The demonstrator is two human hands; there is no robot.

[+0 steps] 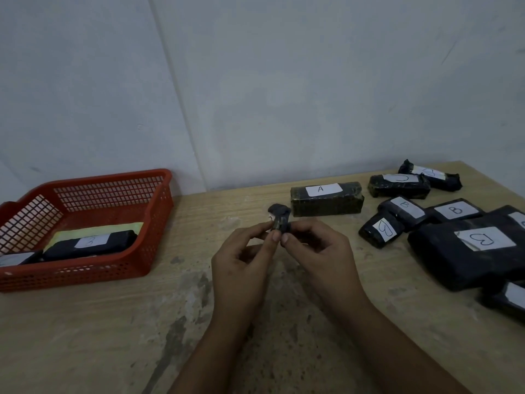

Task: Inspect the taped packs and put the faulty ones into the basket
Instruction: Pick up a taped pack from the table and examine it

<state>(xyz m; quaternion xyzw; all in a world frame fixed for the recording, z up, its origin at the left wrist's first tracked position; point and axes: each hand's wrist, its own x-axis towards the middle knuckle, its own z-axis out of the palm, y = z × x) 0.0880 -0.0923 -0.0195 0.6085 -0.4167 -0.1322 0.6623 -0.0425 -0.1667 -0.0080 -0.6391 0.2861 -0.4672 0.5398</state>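
Note:
My left hand (244,257) and my right hand (318,248) meet above the middle of the table, and together they pinch a small black taped pack (279,220) between fingertips and thumbs. The pack stands upright with its crumpled top end poking above my fingers. A red plastic basket (133,217) sits at the left with a black labelled pack (91,244) lying inside it on a yellow sheet. Just beyond my hands lies a dark pack labelled A (326,199).
Several black packs with white labels crowd the right side of the wooden table (113,336), among them a large one marked B (477,248) and smaller ones (397,186) further back. A grey wall rises behind the table's far edge.

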